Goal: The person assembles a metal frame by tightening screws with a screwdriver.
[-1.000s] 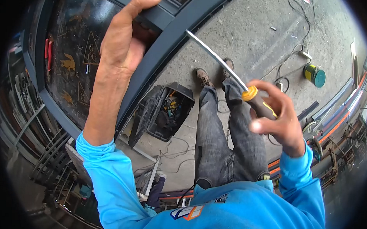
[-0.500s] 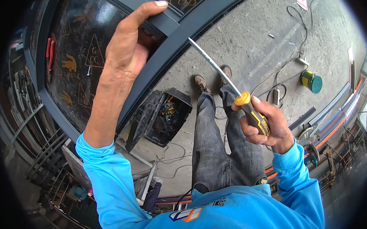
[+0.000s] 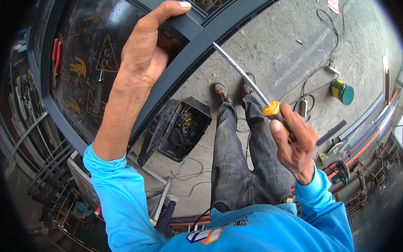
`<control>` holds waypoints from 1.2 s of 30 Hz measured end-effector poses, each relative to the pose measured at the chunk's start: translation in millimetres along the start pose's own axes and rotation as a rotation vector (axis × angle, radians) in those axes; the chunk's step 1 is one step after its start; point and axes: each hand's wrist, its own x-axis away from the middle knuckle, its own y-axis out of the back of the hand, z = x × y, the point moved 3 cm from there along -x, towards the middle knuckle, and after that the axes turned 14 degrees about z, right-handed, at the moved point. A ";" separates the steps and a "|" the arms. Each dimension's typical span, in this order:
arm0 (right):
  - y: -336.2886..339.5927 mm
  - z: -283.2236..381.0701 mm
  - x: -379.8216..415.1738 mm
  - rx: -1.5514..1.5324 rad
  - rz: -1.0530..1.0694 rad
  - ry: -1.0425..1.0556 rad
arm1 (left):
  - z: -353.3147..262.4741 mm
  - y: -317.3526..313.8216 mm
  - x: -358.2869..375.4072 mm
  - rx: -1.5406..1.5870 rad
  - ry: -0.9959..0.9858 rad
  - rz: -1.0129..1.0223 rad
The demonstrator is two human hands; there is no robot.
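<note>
My right hand (image 3: 296,140) is wrapped round the handle of a yellow and dark screwdriver (image 3: 247,79). Its long shaft points up and left, and the tip is at the outer edge of a dark grey metal frame (image 3: 174,78). My left hand (image 3: 144,53) grips a bar of this frame, thumb stretched over the top and the other fingers hidden beneath. Inside the frame is a dark panel (image 3: 86,46) with crocodile logos. On the panel lie red-handled pliers (image 3: 57,56) and a small screw (image 3: 100,76).
An open black toolbox (image 3: 183,134) with tools stands on the floor below the frame. Cables (image 3: 305,87) and a green can (image 3: 342,92) are at the right. Metal bars (image 3: 361,131) lie along the right side, with more profiles (image 3: 26,115) stacked at the left.
My right hand has turned round the screwdriver handle, its thumb now lower left. The screwdriver has shifted slightly right. My left hand and the frame also appear a little further right.
</note>
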 end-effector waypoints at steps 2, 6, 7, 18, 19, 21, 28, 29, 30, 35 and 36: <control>-1.5 -11.1 3.0 -0.308 0.062 -0.082 | 0.9 0.1 -1.4 -0.025 -0.018 -0.003; -0.7 -23.4 -3.7 -1.353 0.479 -0.484 | -1.4 -0.9 -1.1 -0.046 -0.002 0.006; -7.8 -31.8 -3.9 -1.530 0.590 -0.542 | -1.2 -0.3 -1.2 -0.048 -0.003 0.004; 1.4 -3.9 -2.8 0.069 -0.173 0.115 | -1.6 -2.8 -0.7 -0.007 0.003 -0.009; -0.9 0.7 -2.2 0.116 -0.133 0.087 | -0.2 -2.5 -0.4 0.007 0.002 -0.015; -5.0 1.8 -5.2 0.009 -0.052 0.067 | 0.3 -4.3 0.8 0.011 0.011 -0.024; -8.7 -21.8 -7.3 -1.272 0.490 -0.508 | 2.6 -1.6 -0.6 -0.011 -0.010 -0.020; -11.9 -27.9 -6.7 -1.362 0.568 -0.527 | 3.5 0.0 -0.7 -0.032 -0.007 -0.023; -15.7 -31.5 -6.3 -1.365 0.567 -0.529 | 4.1 1.3 0.3 -0.053 -0.001 -0.028; -29.5 -34.6 -4.9 -1.908 0.718 -0.619 | 0.7 -0.2 0.3 -0.042 0.003 -0.037; -28.6 -29.4 -4.9 -1.958 0.743 -0.605 | 1.2 -1.0 1.5 -0.038 0.006 -0.040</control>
